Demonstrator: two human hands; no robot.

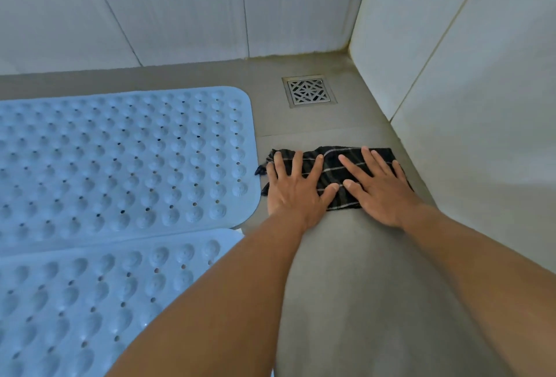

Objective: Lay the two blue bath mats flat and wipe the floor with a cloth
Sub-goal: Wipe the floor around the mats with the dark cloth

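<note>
Two light blue bath mats with bumps and small holes lie flat on the grey floor at the left, the far mat (120, 160) and the near mat (75, 307), edge to edge. A dark checked cloth (332, 166) lies spread on the floor to the right of the far mat. My left hand (296, 187) presses flat on the cloth's left part, fingers apart. My right hand (380, 184) presses flat on its right part, fingers apart too. My left forearm crosses over the near mat's right corner and hides it.
A square metal floor drain (309, 91) sits beyond the cloth near the back corner. White tiled walls stand at the back (192, 6) and close on the right (469, 90). Bare grey floor (355, 286) stretches between my forearms.
</note>
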